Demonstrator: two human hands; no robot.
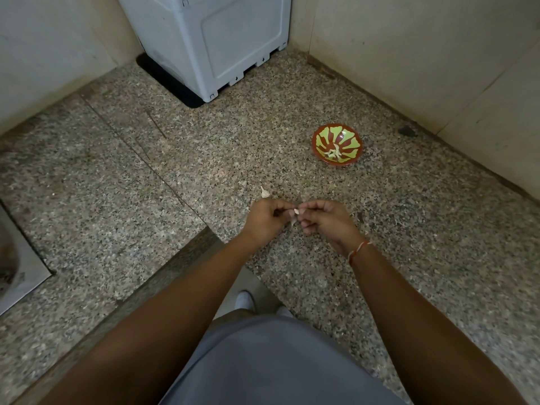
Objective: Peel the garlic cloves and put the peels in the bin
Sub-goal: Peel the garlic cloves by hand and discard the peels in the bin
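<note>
My left hand (264, 219) and my right hand (328, 222) meet above the speckled stone counter, fingers curled inward. Between their fingertips they pinch a small pale garlic clove (296, 211), with a strip of papery peel (293, 222) hanging below it. Another unpeeled clove (264, 192) lies on the counter just beyond my left hand. A red and green patterned bowl (347, 135) stands further back to the right, holding a few pale cloves (334, 152). No bin is in view.
A grey plastic appliance (216, 42) stands in the back corner on a black mat. Tiled walls (423, 54) close the counter at the back and right. A steel sink edge (17, 258) shows at the left. The counter's inner edge (187, 258) runs diagonally below my arms.
</note>
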